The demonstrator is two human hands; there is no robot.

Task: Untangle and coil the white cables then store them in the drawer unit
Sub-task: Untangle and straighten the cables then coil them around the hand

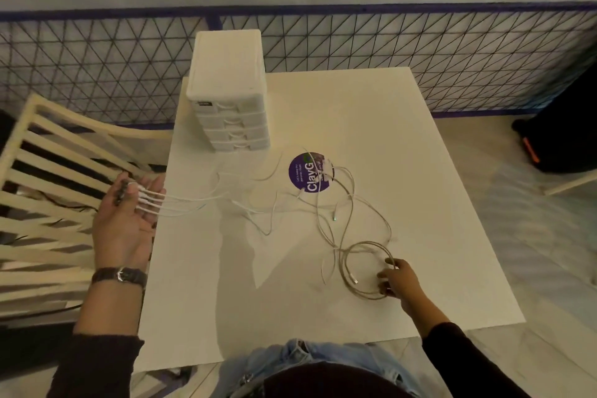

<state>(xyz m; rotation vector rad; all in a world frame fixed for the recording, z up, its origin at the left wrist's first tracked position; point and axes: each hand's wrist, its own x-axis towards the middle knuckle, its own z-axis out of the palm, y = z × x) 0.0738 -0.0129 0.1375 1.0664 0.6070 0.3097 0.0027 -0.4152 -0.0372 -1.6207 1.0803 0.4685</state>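
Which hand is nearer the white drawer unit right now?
Left. The left hand lies beyond the table's left edge, front-left of the drawer unit; the right hand grips the coiled cable at the near right, farther away.

Dark long sleeves, dark-strapped wristwatch on left wrist, light blue ripped jeans
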